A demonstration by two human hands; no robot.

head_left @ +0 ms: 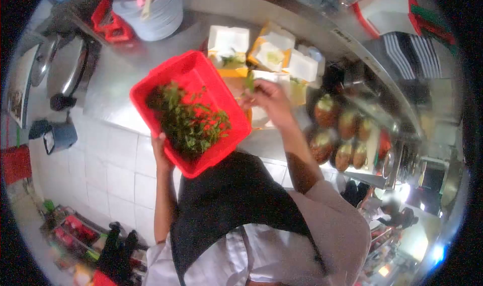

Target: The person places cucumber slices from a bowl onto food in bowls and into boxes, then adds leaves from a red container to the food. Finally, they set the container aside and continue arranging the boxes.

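A red plastic tub (201, 67) is tilted in front of my body, with loose green herb leaves (188, 122) spread over its bottom. My left hand (161, 147) grips the tub's lower left side. Over the tub's right rim, my right hand (271, 97) pinches a small green herb sprig (250, 81). Just beyond that hand stand several open takeaway boxes, white inside with yellow sides. The left box (229, 38) has greens in it, and the middle box (271, 39) holds something pale green. Another box (304, 64) is partly behind my right hand.
Under the boxes runs a metal counter (110, 84). A stack of pale plates or bowls (161, 19) and a red basket (108, 24) stand at the back left. Several brown rounded items with pale tops (326, 112) sit to the right. A shelf edge (347, 39) crosses above.
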